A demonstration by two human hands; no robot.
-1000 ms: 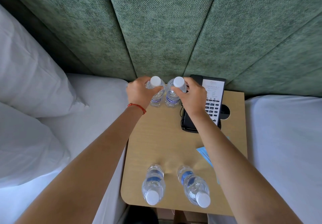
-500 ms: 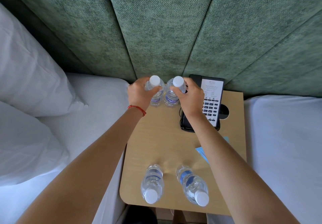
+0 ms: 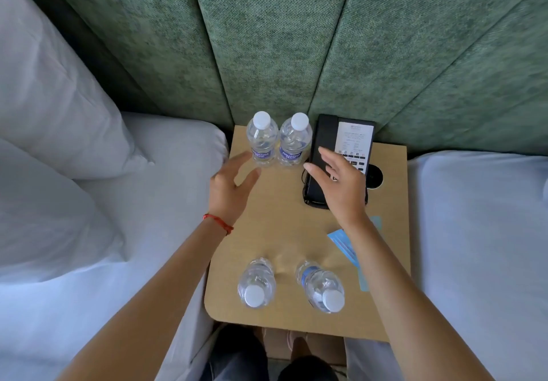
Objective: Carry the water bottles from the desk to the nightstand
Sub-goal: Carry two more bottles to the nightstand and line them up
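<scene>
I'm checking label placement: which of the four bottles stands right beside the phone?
The back right bottle, its label facing the camera, stands beside the black phone. The back left bottle and both front ones stand farther off.

We have one view only, worn on the head, looking steeply down and forward over the bench (image 3: 296, 232) toward the green padded wall (image 3: 267, 39). It sits close, arms reaching in from below; wide-angle bending probably distorts the edges.
</scene>
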